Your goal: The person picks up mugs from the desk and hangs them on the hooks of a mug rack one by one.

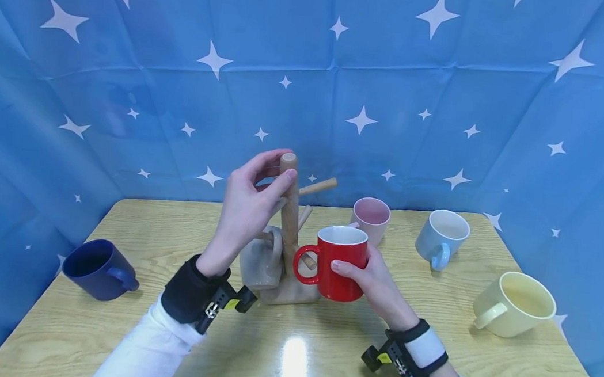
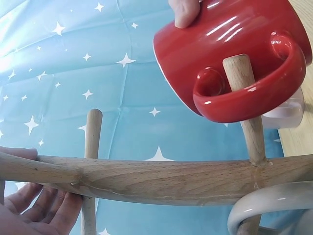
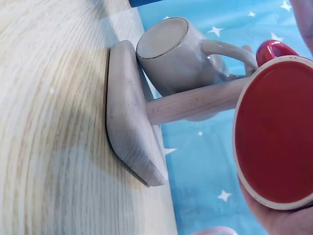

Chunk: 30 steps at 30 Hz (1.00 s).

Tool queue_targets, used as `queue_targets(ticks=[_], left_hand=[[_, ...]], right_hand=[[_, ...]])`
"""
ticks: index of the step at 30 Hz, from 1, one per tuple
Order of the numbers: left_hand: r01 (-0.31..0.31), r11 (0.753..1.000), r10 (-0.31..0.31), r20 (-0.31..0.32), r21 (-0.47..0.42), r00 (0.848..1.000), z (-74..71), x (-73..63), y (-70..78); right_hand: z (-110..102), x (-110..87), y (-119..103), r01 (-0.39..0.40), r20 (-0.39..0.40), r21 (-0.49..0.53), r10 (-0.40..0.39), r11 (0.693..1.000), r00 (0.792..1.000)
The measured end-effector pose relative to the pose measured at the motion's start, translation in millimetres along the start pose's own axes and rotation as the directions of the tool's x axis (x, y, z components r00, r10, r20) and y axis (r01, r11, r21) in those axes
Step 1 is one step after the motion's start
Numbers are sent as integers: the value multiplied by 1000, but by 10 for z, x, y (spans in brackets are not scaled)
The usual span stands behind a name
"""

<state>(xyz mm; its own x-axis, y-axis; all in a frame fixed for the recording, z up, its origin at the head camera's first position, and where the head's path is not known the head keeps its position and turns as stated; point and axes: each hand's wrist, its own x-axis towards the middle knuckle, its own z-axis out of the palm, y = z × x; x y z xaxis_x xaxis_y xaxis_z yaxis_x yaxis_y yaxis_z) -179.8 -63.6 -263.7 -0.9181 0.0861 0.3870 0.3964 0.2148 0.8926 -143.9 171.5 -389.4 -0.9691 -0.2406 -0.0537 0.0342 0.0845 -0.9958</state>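
A wooden mug tree [image 1: 291, 216] stands on the table, its post held near the top by my left hand [image 1: 252, 194], thumb on one side and fingers behind. My right hand [image 1: 379, 282] grips a red mug [image 1: 342, 272] around its body, thumb on the near side. The mug's handle [image 2: 264, 105] loops around a lower peg [image 2: 239, 73], whose tip shows between handle and mug body in the left wrist view. A grey mug [image 1: 261, 264] hangs by its handle on another peg, left of the post. The right wrist view shows the red mug's underside.
A dark blue mug [image 1: 101, 271] stands at the table's left. Behind the red mug is a pink mug [image 1: 373, 219]. Farther right stand a light blue mug [image 1: 441, 237] and a pale yellow mug [image 1: 513, 305]. A starry blue cloth [image 1: 310, 50] hangs behind the table [image 1: 250, 352].
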Motion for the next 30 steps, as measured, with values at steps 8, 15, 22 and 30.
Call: queue_targets(ticks=[8, 15, 22, 30], left_hand=[[-3, 1000, 3, 0, 1, 1000, 2, -3, 1], [-5, 1000, 5, 3, -3, 1000, 4, -1, 6], [-2, 1000, 2, 4, -7, 1000, 4, 11, 2], [2, 1000, -2, 5, 0, 1000, -6, 13, -6]], right_hand=[[-6, 24, 26, -40, -9, -9, 40, 999, 999], [-3, 52, 48, -56, 4, -6, 56, 998, 998], [10, 62, 40, -80, -3, -6, 80, 997, 997], [17, 81, 80, -91, -34, -83, 88, 992, 996]])
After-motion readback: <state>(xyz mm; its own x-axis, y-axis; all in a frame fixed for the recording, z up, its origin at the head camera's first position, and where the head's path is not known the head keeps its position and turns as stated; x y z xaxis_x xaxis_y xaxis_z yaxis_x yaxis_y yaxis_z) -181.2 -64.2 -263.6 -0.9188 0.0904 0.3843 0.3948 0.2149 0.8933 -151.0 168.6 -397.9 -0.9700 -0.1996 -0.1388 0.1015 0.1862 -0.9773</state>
